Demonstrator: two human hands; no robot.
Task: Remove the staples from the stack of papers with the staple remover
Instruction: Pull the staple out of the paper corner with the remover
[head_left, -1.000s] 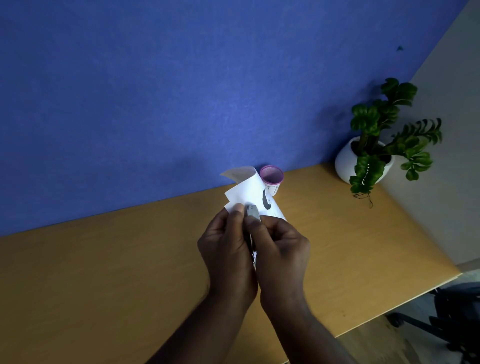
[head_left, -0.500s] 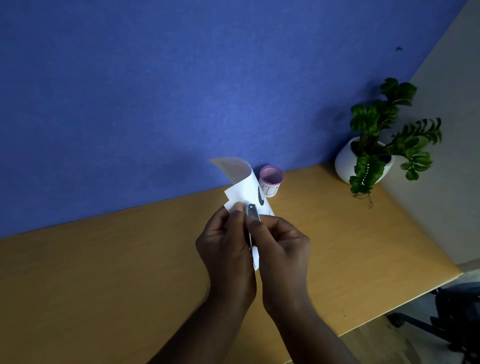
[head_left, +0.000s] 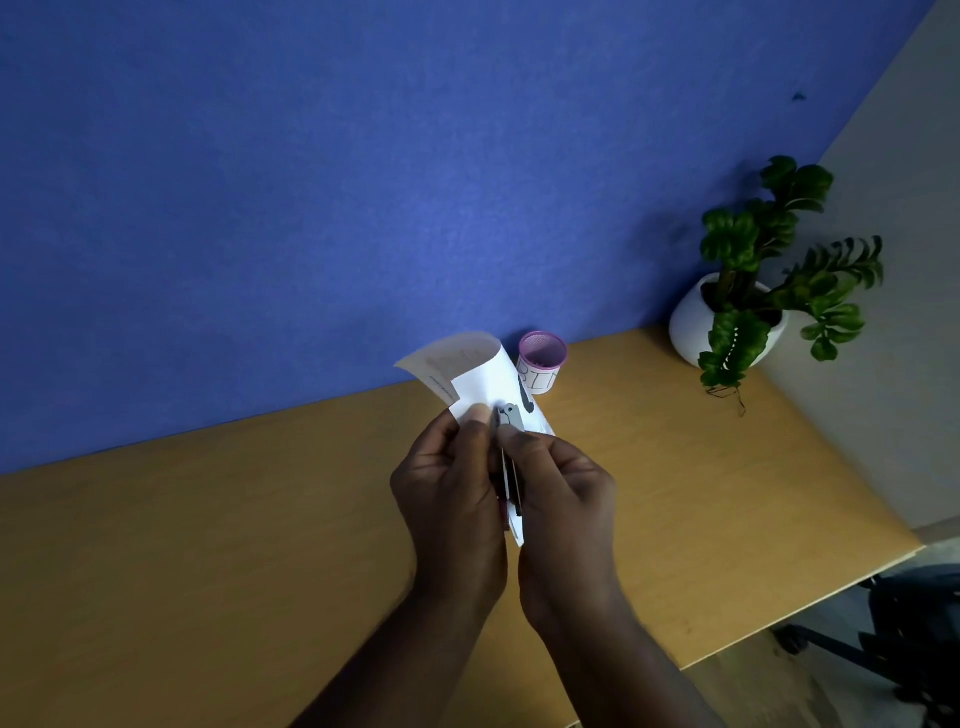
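Observation:
My left hand (head_left: 449, 488) pinches a small stack of white papers (head_left: 485, 382) held above the wooden desk, thumb pressed on the sheets. The top sheet curls back to the left, showing its underside. My right hand (head_left: 563, 493) grips a slim grey metal staple remover (head_left: 510, 418), whose tip lies against the paper right beside my left thumb. The lower part of the stack and most of the tool are hidden between my hands. No staple is visible.
A small pink mesh cup labelled "BIN" (head_left: 541, 364) stands just behind the papers by the blue wall. A potted green plant in a white pot (head_left: 696, 322) sits at the desk's far right corner. The wooden desk (head_left: 208, 545) ends at right, with a dark chair base (head_left: 883, 639) beyond.
The top sheet has curled further back to the left, uncovering more of the pink cup. Both hands stay close together at the same spot with small shifts.

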